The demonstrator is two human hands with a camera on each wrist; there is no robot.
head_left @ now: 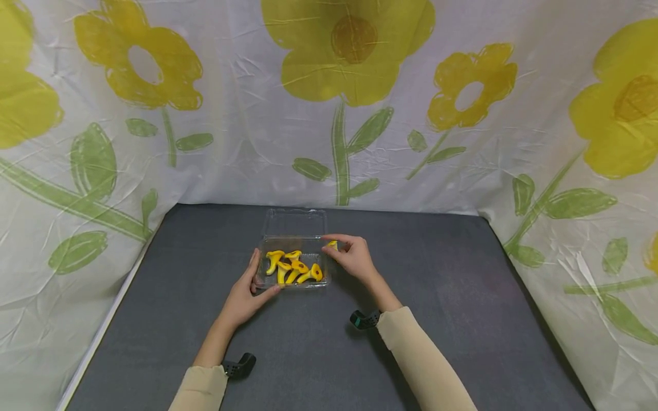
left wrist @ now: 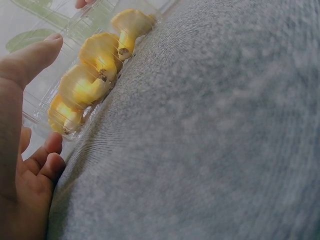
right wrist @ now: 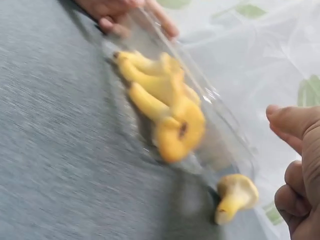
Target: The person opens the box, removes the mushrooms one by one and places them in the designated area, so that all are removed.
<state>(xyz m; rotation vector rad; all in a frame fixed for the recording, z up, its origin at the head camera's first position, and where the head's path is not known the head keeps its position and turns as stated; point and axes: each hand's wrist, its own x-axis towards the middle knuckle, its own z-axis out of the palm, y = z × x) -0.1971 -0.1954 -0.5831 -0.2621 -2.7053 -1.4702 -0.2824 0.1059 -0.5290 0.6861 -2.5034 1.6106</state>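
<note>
Your right hand [head_left: 353, 257] gapes, gripping nothing, so a careless nudge could send the lone mushroom [right wrist: 237, 194] outside the box [head_left: 309, 246] rolling, while your left hand [head_left: 244, 298] braces with spread fingers.

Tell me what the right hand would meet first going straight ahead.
Likely the clear container, at its right edge, though depth is unclear and the right hand might pass above. In the head view a mushroom shows between thumb and fingers.
</note>
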